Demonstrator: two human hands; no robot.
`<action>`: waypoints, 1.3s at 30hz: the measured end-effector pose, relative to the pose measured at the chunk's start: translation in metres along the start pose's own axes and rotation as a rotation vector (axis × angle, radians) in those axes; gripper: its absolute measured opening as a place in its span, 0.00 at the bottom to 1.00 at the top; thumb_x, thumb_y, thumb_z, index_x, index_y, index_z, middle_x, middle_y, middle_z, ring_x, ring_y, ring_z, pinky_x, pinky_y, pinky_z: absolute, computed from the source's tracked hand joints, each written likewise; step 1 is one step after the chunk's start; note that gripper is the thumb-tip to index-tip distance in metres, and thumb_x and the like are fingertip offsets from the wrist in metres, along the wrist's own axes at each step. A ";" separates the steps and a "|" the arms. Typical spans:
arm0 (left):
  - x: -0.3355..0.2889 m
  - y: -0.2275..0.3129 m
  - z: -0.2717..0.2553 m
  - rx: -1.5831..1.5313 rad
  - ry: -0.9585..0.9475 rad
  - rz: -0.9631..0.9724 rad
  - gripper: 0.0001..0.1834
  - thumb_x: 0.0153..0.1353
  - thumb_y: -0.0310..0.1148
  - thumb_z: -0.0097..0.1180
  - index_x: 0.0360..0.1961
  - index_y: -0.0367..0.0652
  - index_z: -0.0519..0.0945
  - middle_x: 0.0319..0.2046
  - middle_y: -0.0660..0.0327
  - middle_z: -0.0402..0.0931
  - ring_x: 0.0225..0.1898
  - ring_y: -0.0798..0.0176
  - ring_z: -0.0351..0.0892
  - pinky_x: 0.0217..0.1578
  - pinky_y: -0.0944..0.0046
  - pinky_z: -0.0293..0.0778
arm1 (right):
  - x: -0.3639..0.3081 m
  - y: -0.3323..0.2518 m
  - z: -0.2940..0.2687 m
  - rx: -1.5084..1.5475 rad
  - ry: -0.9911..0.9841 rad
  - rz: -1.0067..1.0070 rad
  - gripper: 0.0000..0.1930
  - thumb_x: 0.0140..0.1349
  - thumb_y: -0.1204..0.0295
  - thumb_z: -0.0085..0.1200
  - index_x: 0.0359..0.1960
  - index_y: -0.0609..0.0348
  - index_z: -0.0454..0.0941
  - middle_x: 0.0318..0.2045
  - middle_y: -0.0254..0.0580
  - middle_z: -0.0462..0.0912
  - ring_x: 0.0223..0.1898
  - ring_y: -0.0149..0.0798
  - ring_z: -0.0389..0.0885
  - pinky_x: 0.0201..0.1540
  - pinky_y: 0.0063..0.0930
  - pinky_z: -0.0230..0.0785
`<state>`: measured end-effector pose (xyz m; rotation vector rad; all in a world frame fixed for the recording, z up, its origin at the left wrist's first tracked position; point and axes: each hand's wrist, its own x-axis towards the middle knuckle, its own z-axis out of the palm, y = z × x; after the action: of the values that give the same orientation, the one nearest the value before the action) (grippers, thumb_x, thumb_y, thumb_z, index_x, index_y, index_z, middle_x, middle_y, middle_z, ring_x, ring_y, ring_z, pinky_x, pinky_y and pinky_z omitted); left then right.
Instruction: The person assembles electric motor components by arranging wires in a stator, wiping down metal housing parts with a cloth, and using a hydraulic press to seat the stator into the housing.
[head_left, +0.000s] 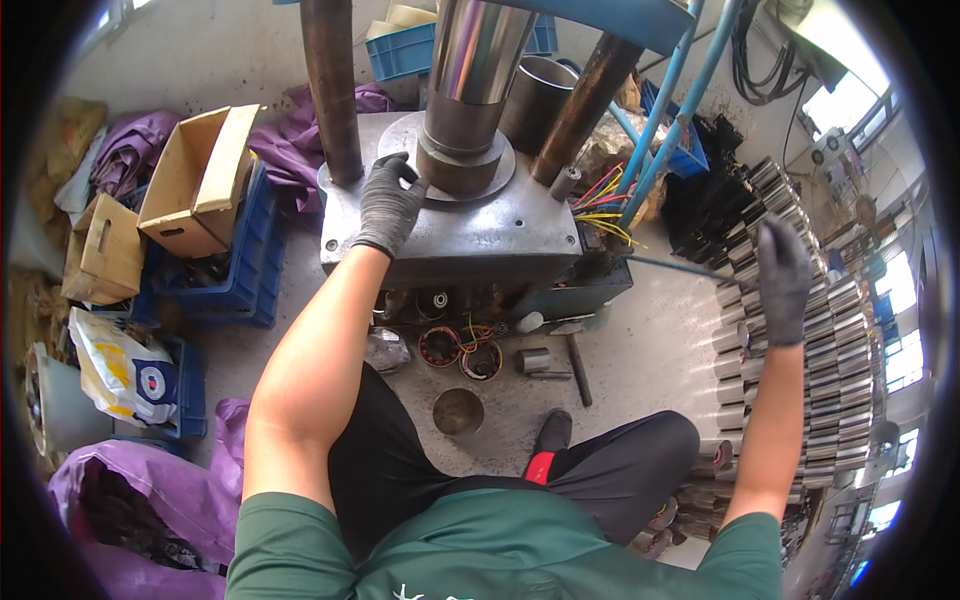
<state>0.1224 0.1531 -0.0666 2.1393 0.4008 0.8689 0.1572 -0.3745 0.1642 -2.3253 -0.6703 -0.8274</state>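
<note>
My left hand (pixel 393 205), in a grey glove, rests at the left side of a hydraulic press. Its fingers are bent, with a gap between thumb and forefinger, and the thumb side is against or close beside the dark metal collar (pixel 460 168) under the shiny press ram (pixel 476 60). The collar stands on a round plate (pixel 506 178) on the steel press bed (pixel 470 240). Out to the right, my right hand (pixel 784 285), in a dark glove, has its fingers stretched upward. A thin blue-grey lever rod (pixel 680 267) reaches its thumb side; the contact is unclear.
Wound stators (pixel 481 360), a metal cylinder (pixel 533 361), a hammer (pixel 579 368) and a round tin (pixel 458 411) lie below the press. Stacked metal cylinders (pixel 840 350) line the right. Blue crates (pixel 262 250) with wooden boxes (pixel 195 215) stand left; purple sacks (pixel 150 480) lie lower left.
</note>
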 end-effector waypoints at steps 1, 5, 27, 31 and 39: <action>-0.004 0.007 -0.002 -0.026 0.006 -0.007 0.19 0.58 0.35 0.71 0.48 0.36 0.85 0.52 0.46 0.82 0.53 0.46 0.82 0.56 0.54 0.77 | 0.015 0.010 -0.002 -0.034 -0.009 0.033 0.12 0.73 0.67 0.60 0.53 0.58 0.85 0.49 0.45 0.88 0.51 0.39 0.87 0.57 0.33 0.79; -0.019 0.021 -0.036 -0.091 -0.066 -0.326 0.16 0.70 0.41 0.62 0.46 0.37 0.87 0.42 0.48 0.83 0.45 0.50 0.85 0.51 0.53 0.78 | 0.067 0.010 0.019 -0.293 0.010 -0.122 0.13 0.72 0.61 0.61 0.51 0.54 0.85 0.46 0.49 0.89 0.47 0.45 0.89 0.53 0.34 0.80; -0.025 0.025 -0.038 0.605 -0.179 0.034 0.17 0.69 0.46 0.59 0.51 0.48 0.85 0.49 0.50 0.85 0.51 0.43 0.85 0.55 0.46 0.77 | 0.124 0.031 0.043 -0.444 -0.046 -0.022 0.21 0.73 0.49 0.54 0.48 0.54 0.85 0.40 0.52 0.87 0.45 0.54 0.86 0.51 0.46 0.77; -0.019 0.024 -0.036 0.586 -0.294 0.000 0.18 0.66 0.44 0.62 0.50 0.44 0.85 0.52 0.50 0.83 0.56 0.44 0.80 0.59 0.49 0.73 | 0.127 0.033 0.042 -0.440 -0.039 -0.015 0.21 0.73 0.50 0.53 0.44 0.56 0.84 0.38 0.55 0.86 0.42 0.56 0.85 0.50 0.48 0.76; -0.020 0.011 -0.046 0.314 -0.532 -0.065 0.25 0.62 0.46 0.67 0.54 0.40 0.85 0.52 0.46 0.84 0.53 0.45 0.84 0.58 0.51 0.77 | 0.127 0.025 0.033 -0.494 -0.091 0.179 0.22 0.72 0.49 0.53 0.47 0.55 0.85 0.43 0.52 0.88 0.49 0.54 0.86 0.56 0.46 0.75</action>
<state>0.0758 0.1604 -0.0463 2.5189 0.3410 0.1826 0.2721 -0.3375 0.2214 -2.8277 -0.3064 -0.8837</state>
